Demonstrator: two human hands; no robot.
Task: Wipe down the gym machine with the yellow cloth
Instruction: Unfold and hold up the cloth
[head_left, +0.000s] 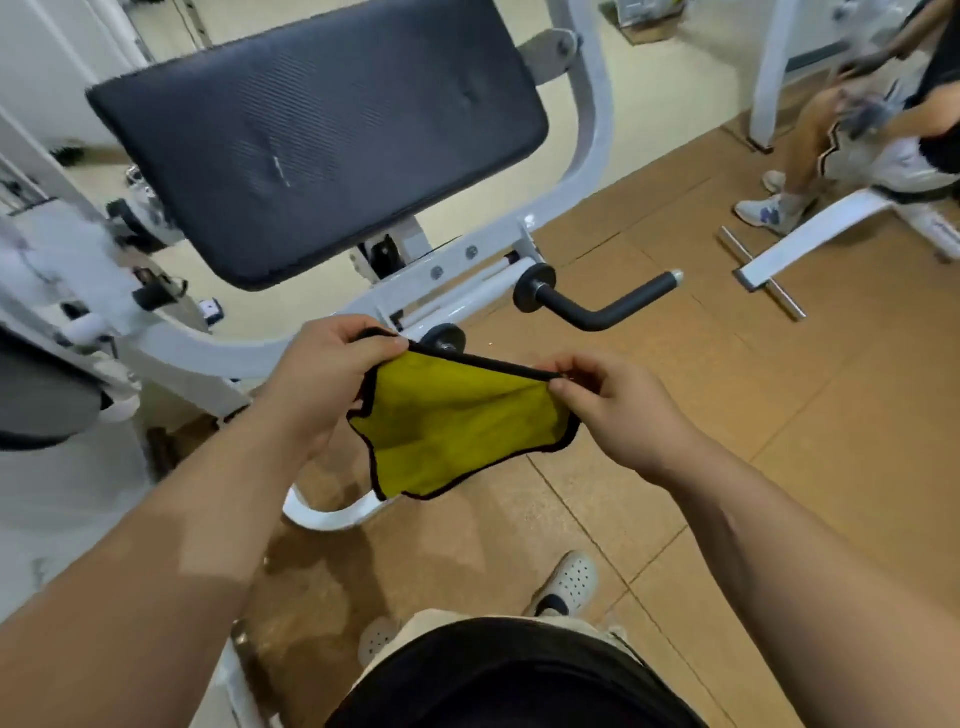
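Note:
A yellow cloth (452, 431) with a black hem hangs spread between my two hands, in front of my waist and above the floor. My left hand (322, 379) pinches its upper left corner. My right hand (623, 410) pinches its upper right corner between thumb and fingers. Just beyond the cloth stands the gym machine, with a large black pad (322, 135) tilted toward me on a white frame (457, 275). A black bent handle (608, 306) sticks out to the right of the frame. The cloth touches no part of the machine.
Brown floor tiles (779, 415) stretch to the right. Another person (883, 130) sits on a white bench machine (810, 239) at the far right. More white equipment (62, 270) stands at the left. My own shoes (571, 582) show below.

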